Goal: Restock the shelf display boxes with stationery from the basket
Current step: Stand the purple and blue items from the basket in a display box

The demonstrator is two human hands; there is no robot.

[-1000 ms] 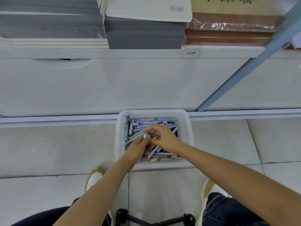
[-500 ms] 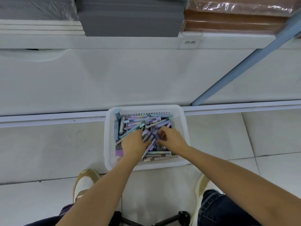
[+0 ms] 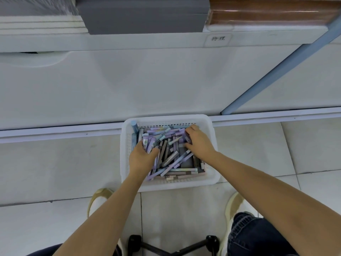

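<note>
Gripping a bundle of purple pens (image 3: 148, 144), your left hand (image 3: 142, 157) is sitting low in the near-left part of the basket (image 3: 167, 118). Its fingers are curling round the bundle, and the pen tips are poking out past your knuckles toward the shelf. Your right hand (image 3: 200, 143) is reaching into the far-right corner. Its fingers are bending down over the heap and its thumb is closing in from below, so it is pinching a purple pen (image 3: 186, 137) between them. Between your two hands the loose pens (image 3: 171, 157) are lying crossed over one another in purple, pale blue, pink and grey, filling the basket floor. A light blue one is leaning upright against the far-left wall.

The white basket is sitting on the tiled floor (image 3: 55, 172), its far edge touching the base of the white shelf unit (image 3: 129, 80). Above it, the shelf edge is carrying a small handwritten label (image 3: 218, 38). On that shelf, grey stacks (image 3: 144, 13) are lying in the middle, brown wrapped stacks (image 3: 273, 12) to the right and white stacks (image 3: 36, 24) to the left. A blue post (image 3: 276, 71) is slanting down the right side of the unit.

Nearer to you, your shoes (image 3: 97, 200) are resting on either side of the basket, and the black wheeled base of a stool (image 3: 171, 246) is showing between your legs.
</note>
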